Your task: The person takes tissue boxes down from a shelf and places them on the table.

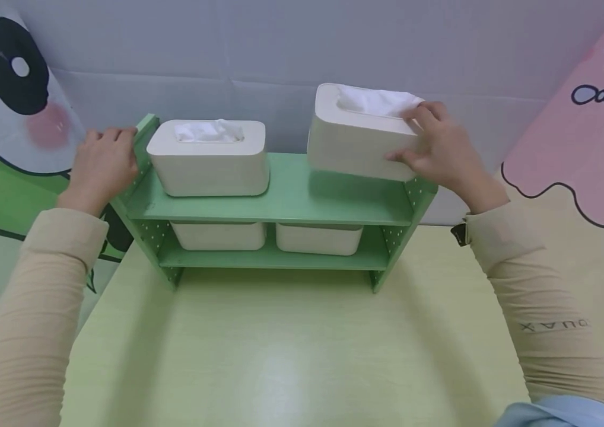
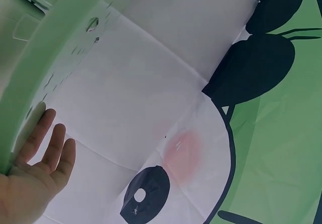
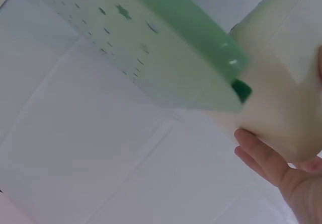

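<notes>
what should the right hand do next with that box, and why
Probably level and lower the box onto the right of the top shelf: the right hand holds it tilted above there, its shadow falls on that surface, and the other box stands at the left.

- lower left box [image 1: 219, 236] and lower right box [image 1: 319, 238]: tops hidden under the green shelf's [image 1: 286, 204] upper board; whether tissue shows there cannot be told;
- lifted tissue box [image 1: 358, 145]: right end partly covered by the right hand [image 1: 441, 145]; cut off by the right wrist view's right edge;
- left hand [image 1: 103, 169]: cut off at the left wrist view's lower left corner;
- dark wrist item [image 1: 460, 233]: mostly hidden by the right sleeve [image 1: 531, 290];
- sleeve lettering [image 1: 554, 325]: too small to read surely;
- pink wall figure [image 1: 574, 142]: cut off at the right.
</notes>
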A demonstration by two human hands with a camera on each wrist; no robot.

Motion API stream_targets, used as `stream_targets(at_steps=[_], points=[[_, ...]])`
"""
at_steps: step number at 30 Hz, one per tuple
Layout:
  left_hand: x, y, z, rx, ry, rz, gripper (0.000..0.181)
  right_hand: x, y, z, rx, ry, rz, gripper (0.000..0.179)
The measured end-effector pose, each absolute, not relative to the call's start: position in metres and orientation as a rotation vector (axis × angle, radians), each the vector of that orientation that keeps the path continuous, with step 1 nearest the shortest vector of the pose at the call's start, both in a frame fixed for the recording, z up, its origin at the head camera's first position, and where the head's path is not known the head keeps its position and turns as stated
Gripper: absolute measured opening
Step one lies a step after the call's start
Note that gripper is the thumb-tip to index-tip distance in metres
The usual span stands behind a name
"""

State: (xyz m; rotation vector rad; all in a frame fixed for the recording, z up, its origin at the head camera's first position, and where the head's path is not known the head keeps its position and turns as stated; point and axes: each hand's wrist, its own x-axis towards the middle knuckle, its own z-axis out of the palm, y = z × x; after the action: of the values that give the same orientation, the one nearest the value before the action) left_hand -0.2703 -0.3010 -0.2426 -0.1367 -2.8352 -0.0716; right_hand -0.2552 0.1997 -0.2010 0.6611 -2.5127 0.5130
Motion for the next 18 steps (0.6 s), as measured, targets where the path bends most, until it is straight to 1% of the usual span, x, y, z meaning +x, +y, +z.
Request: stream_targets(at_steps=[8, 18], points=[[-0.268, -0.301, -0.242, -0.122, -2.836, -0.073, 0.051, -0.253, 0.212, -0.180, 0.626, -2.491, 0.458, 0.054], [-0.268, -0.304, -0.244, -0.142, -2.807, -0.070, 0.051, -0.253, 0.247, -0.174, 0.482, -2.533, 0.486, 0.057]])
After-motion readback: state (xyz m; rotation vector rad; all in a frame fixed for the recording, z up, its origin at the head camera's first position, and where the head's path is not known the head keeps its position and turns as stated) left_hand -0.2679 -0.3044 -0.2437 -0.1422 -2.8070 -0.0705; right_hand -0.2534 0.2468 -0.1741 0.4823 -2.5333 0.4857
